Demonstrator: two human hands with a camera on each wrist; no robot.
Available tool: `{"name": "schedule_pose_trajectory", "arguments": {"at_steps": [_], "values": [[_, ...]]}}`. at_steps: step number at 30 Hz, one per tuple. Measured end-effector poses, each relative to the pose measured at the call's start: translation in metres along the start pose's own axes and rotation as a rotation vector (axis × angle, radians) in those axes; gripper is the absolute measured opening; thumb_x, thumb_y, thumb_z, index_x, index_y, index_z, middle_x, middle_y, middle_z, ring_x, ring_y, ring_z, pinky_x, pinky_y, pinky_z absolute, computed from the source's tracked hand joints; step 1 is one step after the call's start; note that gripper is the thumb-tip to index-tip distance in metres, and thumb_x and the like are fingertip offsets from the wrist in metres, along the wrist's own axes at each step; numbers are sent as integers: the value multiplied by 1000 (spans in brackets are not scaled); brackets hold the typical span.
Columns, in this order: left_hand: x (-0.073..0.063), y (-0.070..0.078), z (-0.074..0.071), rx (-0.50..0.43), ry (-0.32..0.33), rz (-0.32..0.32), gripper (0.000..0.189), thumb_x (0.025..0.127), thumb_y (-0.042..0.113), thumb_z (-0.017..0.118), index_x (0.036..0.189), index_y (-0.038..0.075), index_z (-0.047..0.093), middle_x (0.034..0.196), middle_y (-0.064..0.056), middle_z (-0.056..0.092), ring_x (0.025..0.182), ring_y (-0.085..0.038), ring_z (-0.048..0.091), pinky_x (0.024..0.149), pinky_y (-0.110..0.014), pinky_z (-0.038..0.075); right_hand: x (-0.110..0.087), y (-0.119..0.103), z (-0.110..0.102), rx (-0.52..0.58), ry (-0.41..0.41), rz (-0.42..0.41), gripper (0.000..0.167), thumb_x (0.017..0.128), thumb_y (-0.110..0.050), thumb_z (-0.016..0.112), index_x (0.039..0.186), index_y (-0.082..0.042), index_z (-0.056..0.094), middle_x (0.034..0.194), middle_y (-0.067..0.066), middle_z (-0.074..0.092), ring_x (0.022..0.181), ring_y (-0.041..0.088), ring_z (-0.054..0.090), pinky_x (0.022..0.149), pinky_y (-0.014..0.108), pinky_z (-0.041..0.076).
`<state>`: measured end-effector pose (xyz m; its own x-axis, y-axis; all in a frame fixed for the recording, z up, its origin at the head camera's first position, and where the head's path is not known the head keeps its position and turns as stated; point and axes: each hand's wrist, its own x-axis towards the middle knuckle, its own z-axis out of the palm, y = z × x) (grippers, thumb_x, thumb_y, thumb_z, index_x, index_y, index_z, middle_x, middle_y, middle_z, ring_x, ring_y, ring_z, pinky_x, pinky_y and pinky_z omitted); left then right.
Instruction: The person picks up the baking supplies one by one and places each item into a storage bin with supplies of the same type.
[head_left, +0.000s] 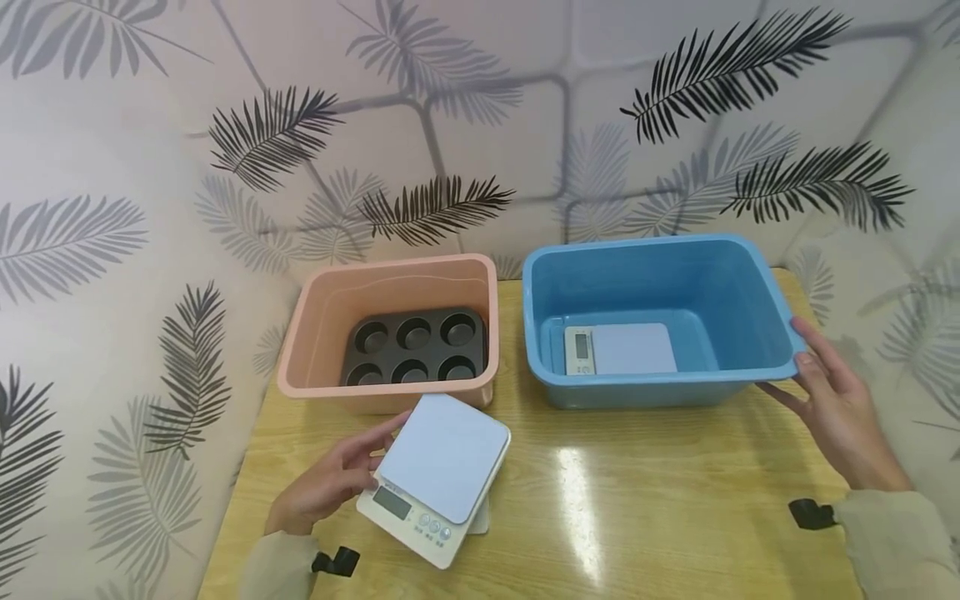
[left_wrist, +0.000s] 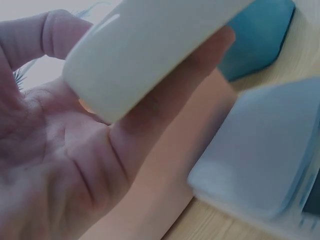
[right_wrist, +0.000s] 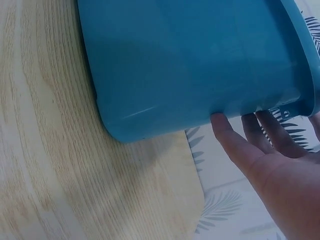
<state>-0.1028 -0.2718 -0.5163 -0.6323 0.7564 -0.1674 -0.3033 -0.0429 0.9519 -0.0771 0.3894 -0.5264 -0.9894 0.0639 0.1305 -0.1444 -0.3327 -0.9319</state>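
Observation:
My left hand [head_left: 333, 479] grips a white digital kitchen scale [head_left: 446, 467] by its left edge, thumb on one face and fingers spread along the other. The scale is tilted, in front of the peach tub. Beneath it, a second kitchen scale [left_wrist: 255, 150] lies on the table, mostly hidden in the head view. At the right end of the blue tub [head_left: 645, 393], my right hand [head_left: 847, 412] holds the rim, its fingertips [right_wrist: 220, 120] against the outer wall. Inside that tub, a third kitchen scale [head_left: 630, 348] lies flat with its display to the left.
The peach tub [head_left: 390, 390] stands at the back left of the wooden table [head_left: 660, 492]. A dark muffin tin [head_left: 390, 354] sits inside it. Behind both tubs rises a leaf-patterned backdrop [head_left: 525, 150], which also hangs along the left and right sides.

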Motion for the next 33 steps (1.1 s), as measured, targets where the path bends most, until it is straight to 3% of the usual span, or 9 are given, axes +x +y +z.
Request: {"name": "schedule_pose_trajectory", "arguments": {"at_steps": [3, 8, 13, 19, 28, 33], "values": [[11, 0, 5, -32, -36, -9, 92, 96, -18, 53, 176, 16, 22, 145, -7, 54, 121, -18, 72, 92, -35, 66, 0, -1, -1, -18, 13, -1, 61, 116, -2, 41, 175, -9, 25, 160, -7, 49, 131, 1, 67, 93, 23, 64], [21, 4, 14, -42, -59, -45, 93, 93, -16, 53, 175, 21, 28, 142, -6, 53, 120, -17, 71, 92, -34, 64, -1, 0, 1, -20, 27, -7, 61, 116, -3, 42, 174, -9, 26, 159, -6, 50, 131, 1, 67, 92, 23, 64], [35, 9, 22, -40, -139, 5, 93, 93, -18, 51, 175, 19, 28, 134, -5, 51, 122, -15, 71, 95, -32, 64, -1, -1, 2, 1, 21, -15, 60, 116, -3, 41, 174, -9, 26, 162, -5, 48, 132, 2, 67, 93, 24, 64], [55, 20, 32, -56, -204, 54, 94, 92, -19, 50, 175, 15, 24, 137, -4, 51, 124, -13, 69, 99, -31, 62, 0, 2, 2, -55, 63, -8, 58, 116, -7, 45, 173, -11, 32, 160, -5, 48, 131, 1, 65, 91, 22, 63], [88, 49, 36, -66, -278, 159, 96, 91, -23, 43, 176, 17, 23, 166, 2, 47, 135, -12, 63, 105, -29, 59, 0, 5, 1, -204, 119, 1, 55, 117, -19, 48, 171, -15, 38, 144, -4, 55, 126, 1, 63, 88, 20, 64], [103, 73, 40, 33, -244, 148, 93, 94, -18, 48, 176, 17, 23, 147, 0, 55, 131, -11, 64, 98, -28, 59, 1, 5, 0, -219, 118, 4, 55, 117, -20, 47, 171, -15, 37, 144, -5, 55, 126, 2, 63, 89, 20, 64]]}}
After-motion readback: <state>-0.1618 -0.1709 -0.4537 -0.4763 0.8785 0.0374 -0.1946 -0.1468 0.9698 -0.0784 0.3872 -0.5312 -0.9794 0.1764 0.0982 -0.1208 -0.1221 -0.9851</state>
